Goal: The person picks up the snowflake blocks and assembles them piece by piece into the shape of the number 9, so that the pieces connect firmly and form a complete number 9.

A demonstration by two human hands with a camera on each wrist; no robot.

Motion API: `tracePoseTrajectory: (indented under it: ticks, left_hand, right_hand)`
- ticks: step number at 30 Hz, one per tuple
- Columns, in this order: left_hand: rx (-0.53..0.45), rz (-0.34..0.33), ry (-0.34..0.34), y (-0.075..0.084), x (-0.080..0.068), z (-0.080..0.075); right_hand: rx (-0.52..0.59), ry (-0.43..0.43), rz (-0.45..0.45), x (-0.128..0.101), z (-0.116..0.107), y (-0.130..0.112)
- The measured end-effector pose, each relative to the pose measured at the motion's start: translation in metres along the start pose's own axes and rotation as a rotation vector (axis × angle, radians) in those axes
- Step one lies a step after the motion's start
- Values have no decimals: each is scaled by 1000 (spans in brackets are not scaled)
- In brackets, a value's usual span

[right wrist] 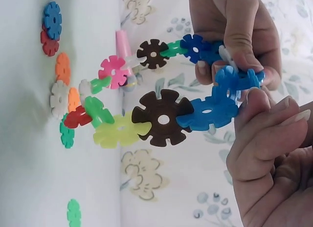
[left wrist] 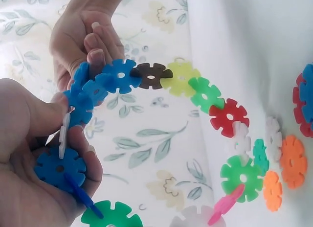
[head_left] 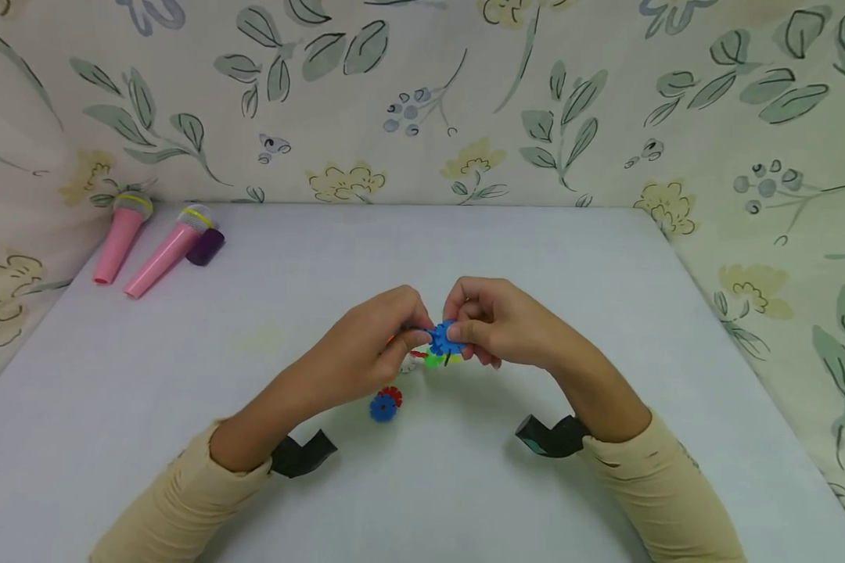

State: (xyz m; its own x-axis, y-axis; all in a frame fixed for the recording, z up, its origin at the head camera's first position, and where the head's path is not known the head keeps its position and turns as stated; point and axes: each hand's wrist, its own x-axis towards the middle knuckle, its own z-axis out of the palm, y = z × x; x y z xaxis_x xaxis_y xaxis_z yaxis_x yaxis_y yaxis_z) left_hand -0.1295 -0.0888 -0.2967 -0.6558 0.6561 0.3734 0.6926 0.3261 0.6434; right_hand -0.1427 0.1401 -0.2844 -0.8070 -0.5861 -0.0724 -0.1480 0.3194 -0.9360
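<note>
The chain of snowflake discs (left wrist: 195,87) hangs between my two hands, just above the table (head_left: 605,313), looping down from my fingers in a ring of blue, brown, yellow-green, green, red, white and pink pieces slotted edge to edge. My left hand (head_left: 366,348) has its grip closed on the blue discs (left wrist: 80,97) at the top of the loop, thumb and fingers curled round them, with another blue disc (left wrist: 58,168) tucked lower in my palm. My right hand (head_left: 496,324) meets it from the other side, its grip pinching the same blue cluster (right wrist: 230,87) between thumb and fingertips, so both hands touch at that one spot. From my right grip the chain runs out through a large brown disc (right wrist: 163,118) to a pale yellow-green one (right wrist: 117,131), then on to red and green pieces nearer the table. Below my hands, a few loose discs lie on the table: an orange one (left wrist: 292,161), a white one (left wrist: 273,138) and a small teal one (left wrist: 260,156). A little nearer to me than my left grip lies a joined blue and red pair (head_left: 385,404). Far off beyond my left hand, at the table's back edge, lie two pink toy microphones (head_left: 144,246) and a purple cap (head_left: 206,245). Floral cloth (head_left: 422,102) backs the table.
</note>
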Motion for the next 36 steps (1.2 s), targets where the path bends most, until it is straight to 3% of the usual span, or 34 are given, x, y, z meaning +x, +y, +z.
tracePoseTrajectory:
  ticks: [15, 21, 27, 36]
  left_hand:
    - [20, -47, 23, 0, -5, -2]
    - [-68, -34, -24, 4, -1, -4]
    - [-112, -92, -66, 7, 1, -8]
    - [-117, -77, -19, 6, -2, -12]
  right_hand:
    - [-1, 25, 17, 3, 10, -2]
    - [13, -74, -51, 0, -6, 4]
    - [34, -124, -160, -1, -17, 10]
    - [-84, -156, -242, -9, -17, 0]
